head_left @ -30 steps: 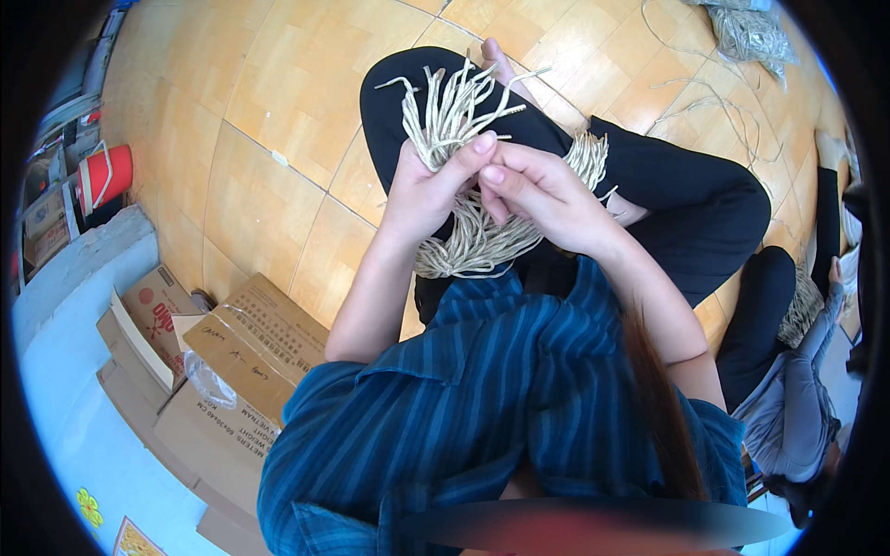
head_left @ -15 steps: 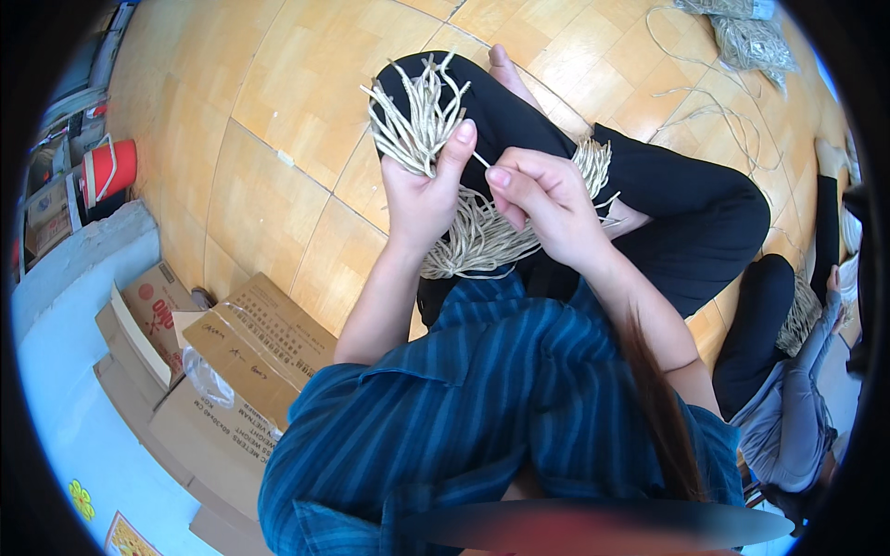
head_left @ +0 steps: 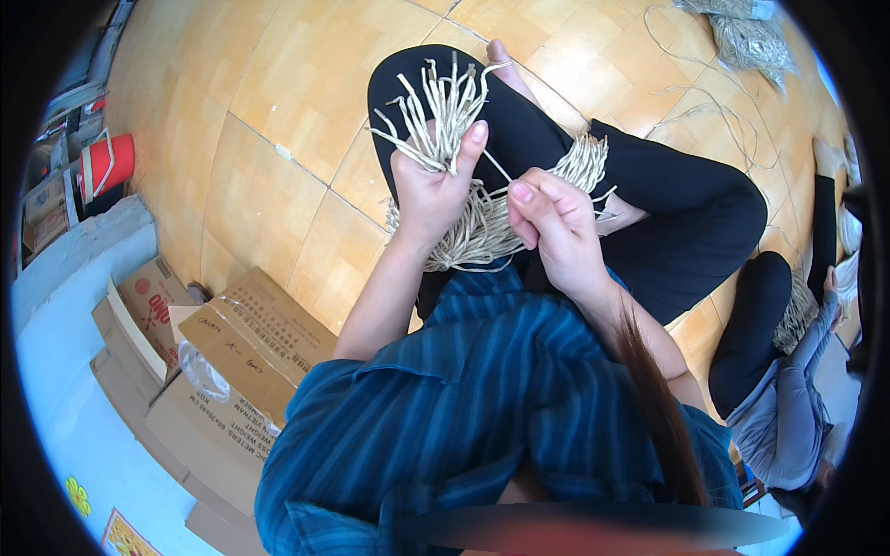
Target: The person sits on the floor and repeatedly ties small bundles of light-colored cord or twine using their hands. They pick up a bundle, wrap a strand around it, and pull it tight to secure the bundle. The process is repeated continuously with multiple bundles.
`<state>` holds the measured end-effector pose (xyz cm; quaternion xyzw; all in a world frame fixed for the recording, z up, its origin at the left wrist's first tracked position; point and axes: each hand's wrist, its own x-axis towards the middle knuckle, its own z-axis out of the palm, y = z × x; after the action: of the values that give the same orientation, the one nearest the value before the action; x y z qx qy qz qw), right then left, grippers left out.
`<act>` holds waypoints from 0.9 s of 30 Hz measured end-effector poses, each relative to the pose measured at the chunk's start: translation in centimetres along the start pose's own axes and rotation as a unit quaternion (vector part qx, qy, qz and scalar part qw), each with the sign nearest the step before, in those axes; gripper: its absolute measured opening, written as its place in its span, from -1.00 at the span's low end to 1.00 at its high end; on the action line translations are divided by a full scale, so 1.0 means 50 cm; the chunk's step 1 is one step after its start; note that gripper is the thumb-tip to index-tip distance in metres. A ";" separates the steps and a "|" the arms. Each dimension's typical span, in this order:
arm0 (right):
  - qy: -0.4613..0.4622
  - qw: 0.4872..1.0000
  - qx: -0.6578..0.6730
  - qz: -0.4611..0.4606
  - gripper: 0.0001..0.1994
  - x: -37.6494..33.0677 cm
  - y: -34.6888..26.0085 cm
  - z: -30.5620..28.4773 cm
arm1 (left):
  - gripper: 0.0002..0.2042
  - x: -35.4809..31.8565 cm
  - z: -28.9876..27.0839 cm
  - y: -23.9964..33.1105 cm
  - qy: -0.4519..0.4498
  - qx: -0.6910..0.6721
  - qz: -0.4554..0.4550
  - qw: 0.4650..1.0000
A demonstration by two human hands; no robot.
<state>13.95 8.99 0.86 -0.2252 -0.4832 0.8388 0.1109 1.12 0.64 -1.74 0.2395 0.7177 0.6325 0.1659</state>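
My left hand (head_left: pixel 428 196) is closed around a bundle of pale straw-coloured cords (head_left: pixel 450 116), their cut ends fanning out above the fist. The thumb lies along the near side of the bundle. A single thin strand (head_left: pixel 499 165) runs taut from beside that thumb to my right hand (head_left: pixel 561 227), which pinches it between thumb and fingers. Below and between the hands, more of the cords (head_left: pixel 473 246) lie looped across my lap. Another tuft of cord ends (head_left: pixel 584 162) shows behind my right hand, over my crossed legs; my right hand hides part of it.
Cardboard boxes (head_left: pixel 264 343) stand at the left by a low blue-white wall (head_left: pixel 88 250). A red bucket (head_left: pixel 108 167) is beyond them. Plastic-bagged cords (head_left: pixel 751 46) and loose strands lie on the tiled floor at far right. Another person (head_left: pixel 783 408) sits at the right with cords.
My right hand has moved slightly right and down, and a longer stretch of the strand shows between the hands. The bundle in my left hand has tilted a little to the right.
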 end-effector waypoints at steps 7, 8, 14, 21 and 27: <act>0.006 1.000 0.010 -0.018 -0.69 -0.018 -0.005 0.002 | -0.84 -0.006 -0.002 -0.001 -0.024 0.017 -0.002 1.000; 0.003 1.000 0.004 -0.018 -0.69 -0.020 -0.006 0.002 | -0.84 -0.006 -0.003 -0.002 -0.029 0.018 -0.002 0.999; -0.005 1.000 -0.019 -0.022 -0.68 -0.032 -0.007 -0.001 | -0.87 -0.008 -0.006 -0.011 -0.049 0.049 0.028 0.997; -0.107 0.983 -0.152 0.004 -0.71 0.039 -0.053 -0.033 | -0.68 0.014 -0.037 -0.008 -0.067 -0.104 -0.062 0.990; -0.225 0.877 -0.395 -0.153 -0.72 0.177 -0.152 -0.033 | -0.41 0.026 -0.063 -0.015 -0.173 -0.404 -0.181 0.880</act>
<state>6.78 17.69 4.27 0.0214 -0.8146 0.5790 0.0274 -1.77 -1.31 -1.95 0.1232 0.3908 0.7751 0.4810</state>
